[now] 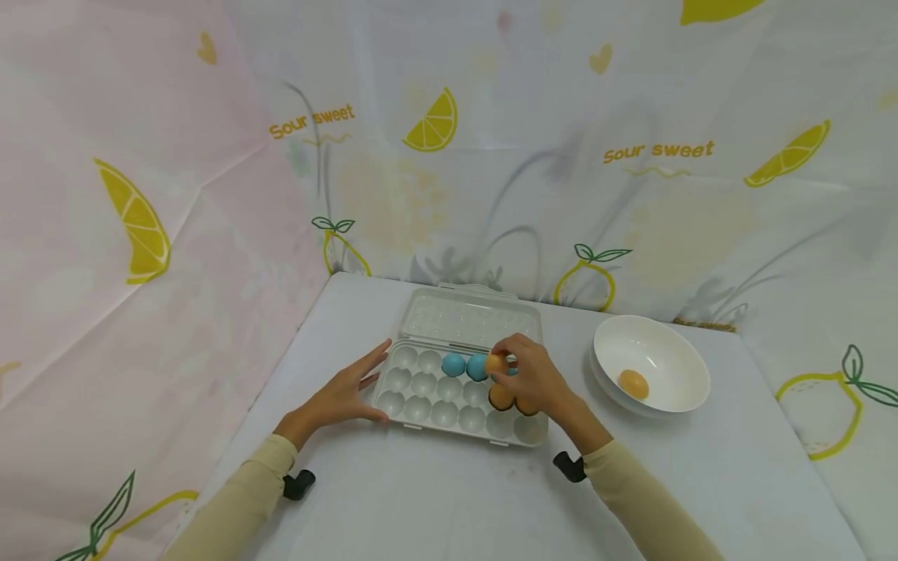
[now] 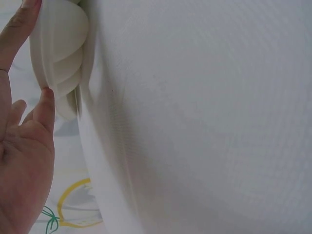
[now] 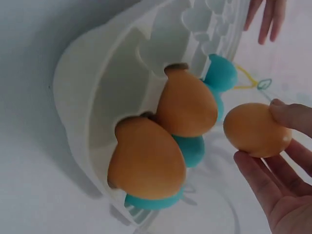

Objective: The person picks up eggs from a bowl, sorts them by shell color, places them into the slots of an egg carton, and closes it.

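The right hand (image 1: 535,378) pinches a brown egg (image 3: 254,129) between thumb and fingertips, above the white plastic egg tray (image 1: 459,433). Just beneath that hand, two more brown eggs (image 3: 146,161) sit in the tray's middle row at its right end. Several blue eggs (image 1: 454,365) fill part of the back row, some hidden behind the right hand. Along the tray's left end the left hand (image 1: 341,396) rests with fingers spread and extended. Its thumb touches the near left corner, and its fingertips touch the side wall in the left wrist view.
The tray's hinged lid (image 1: 468,315) lies folded back behind it, toward the printed cloth backdrop (image 1: 491,156). To the right stands a white bowl (image 1: 669,358) with one brown egg (image 1: 634,384) inside. A white cloth covers the table (image 1: 435,506).
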The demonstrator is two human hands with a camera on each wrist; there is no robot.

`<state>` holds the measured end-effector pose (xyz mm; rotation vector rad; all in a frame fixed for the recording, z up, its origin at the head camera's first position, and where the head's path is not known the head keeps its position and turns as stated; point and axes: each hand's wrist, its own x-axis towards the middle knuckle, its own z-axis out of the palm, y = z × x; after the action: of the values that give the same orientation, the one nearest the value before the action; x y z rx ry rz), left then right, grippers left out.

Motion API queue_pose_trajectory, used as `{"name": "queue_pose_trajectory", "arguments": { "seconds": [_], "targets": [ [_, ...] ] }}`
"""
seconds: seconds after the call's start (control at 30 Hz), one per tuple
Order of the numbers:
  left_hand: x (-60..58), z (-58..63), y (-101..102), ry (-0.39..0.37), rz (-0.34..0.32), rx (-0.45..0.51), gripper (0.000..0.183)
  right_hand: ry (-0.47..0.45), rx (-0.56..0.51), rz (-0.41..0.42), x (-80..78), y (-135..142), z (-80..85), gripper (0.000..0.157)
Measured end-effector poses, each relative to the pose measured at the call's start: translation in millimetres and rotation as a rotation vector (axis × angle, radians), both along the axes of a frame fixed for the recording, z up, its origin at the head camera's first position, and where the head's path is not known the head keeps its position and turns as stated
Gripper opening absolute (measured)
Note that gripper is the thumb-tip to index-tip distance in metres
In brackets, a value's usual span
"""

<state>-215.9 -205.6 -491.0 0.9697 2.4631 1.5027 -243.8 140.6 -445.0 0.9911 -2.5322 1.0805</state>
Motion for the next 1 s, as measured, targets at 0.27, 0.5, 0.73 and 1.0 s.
{"name": "queue_pose_trajectory", "arguments": {
  "seconds": [0.27, 0.5, 0.73, 1.0],
  "targets": [
    [0.4, 0.0, -0.1, -0.022, -0.002, -0.004, 0.116, 0.006, 0.008, 0.026, 5.3, -15.1, -18.5, 0.029],
    [0.1, -0.2, -0.4, -0.001, 0.007, -0.004, 0.116, 0.077, 0.103, 0.018, 8.1, -22.1, -27.1, 0.026],
    [0.5, -0.9, -0.1, -0.01, 0.008, 0.0, 0.117, 0.1, 0.16, 0.016, 11.2, -24.2, -31.1, 0.026],
    [-1.4, -2.4, -1.0, 0.006, 0.006, 0.005, 0.116, 0.16, 0.241, 0.045, 10.8, -27.0, -38.4, 0.025]
  ]
}}
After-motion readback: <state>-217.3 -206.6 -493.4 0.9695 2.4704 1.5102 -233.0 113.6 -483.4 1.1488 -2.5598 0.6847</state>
